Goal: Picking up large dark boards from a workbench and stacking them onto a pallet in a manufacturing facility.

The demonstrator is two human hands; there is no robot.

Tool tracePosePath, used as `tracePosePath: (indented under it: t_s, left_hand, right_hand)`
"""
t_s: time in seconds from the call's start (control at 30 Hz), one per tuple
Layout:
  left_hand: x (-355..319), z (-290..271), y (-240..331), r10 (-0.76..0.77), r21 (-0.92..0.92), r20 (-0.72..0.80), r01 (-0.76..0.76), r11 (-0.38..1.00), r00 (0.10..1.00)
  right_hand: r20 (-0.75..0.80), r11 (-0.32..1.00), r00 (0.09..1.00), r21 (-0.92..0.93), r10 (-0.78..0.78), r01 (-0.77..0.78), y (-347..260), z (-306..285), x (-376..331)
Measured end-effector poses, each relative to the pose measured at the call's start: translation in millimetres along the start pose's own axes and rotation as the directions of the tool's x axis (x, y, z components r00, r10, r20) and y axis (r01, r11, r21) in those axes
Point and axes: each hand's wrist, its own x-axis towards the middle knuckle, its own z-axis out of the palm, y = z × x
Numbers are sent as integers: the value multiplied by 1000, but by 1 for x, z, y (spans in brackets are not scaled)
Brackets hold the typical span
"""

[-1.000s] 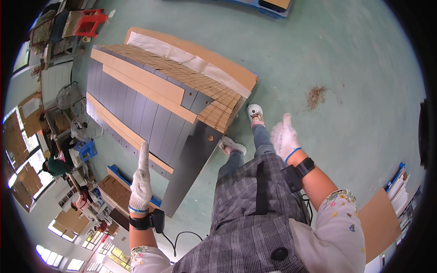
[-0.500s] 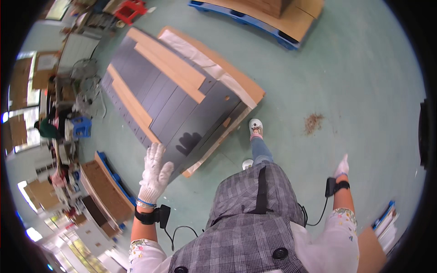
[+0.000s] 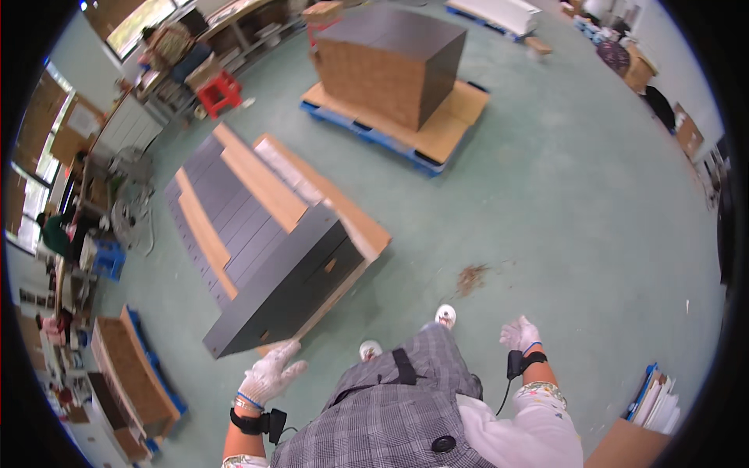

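A stack of long dark grey panels (image 3: 273, 292) lies ahead and to the left, with light wooden strips (image 3: 261, 187) along its top. Under its right side, brown cardboard and a pale sheet (image 3: 355, 234) stick out. My left hand (image 3: 268, 376), in a white knit glove, hovers by the stack's near end with its fingers spread, holding nothing. Whether its fingertips touch the stack I cannot tell. Over the green floor to the right is my gloved right hand (image 3: 520, 334), empty, its fingers loosely bent.
Beyond the stack, a large brown-sided block with a dark top (image 3: 374, 78) stands on a blue pallet (image 3: 374, 140). Wood debris (image 3: 471, 279) lies on the floor ahead. Another pallet load (image 3: 129, 359) is at left, near a blue stool (image 3: 109, 259). A box of white sheets (image 3: 632, 444) sits at lower right.
My view has lifted and swung, bringing more of the far room in. My left hand no longer overlaps the panels' top. My right hand has come inward, and my feet have shifted.
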Motion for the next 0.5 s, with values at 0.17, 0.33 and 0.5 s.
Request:
tracePosePath:
  t_s: [0.17, 0.33, 0.5]
  left_hand:
    - [77, 30, 103, 169, 16, 121, -172, 985, 978]
    - [189, 76, 247, 427, 4, 263, -444, 896, 865]
    - [249, 81, 434, 494, 248, 376, -599, 761, 784]
  right_hand:
    - [-34, 983, 988, 99, -151, 154, -39, -67, -25]
    - [-251, 958, 953, 184, -169, 219, -66, -198, -45]
    - [-505, 825, 841, 378, -197, 420, -91, -270, -49]
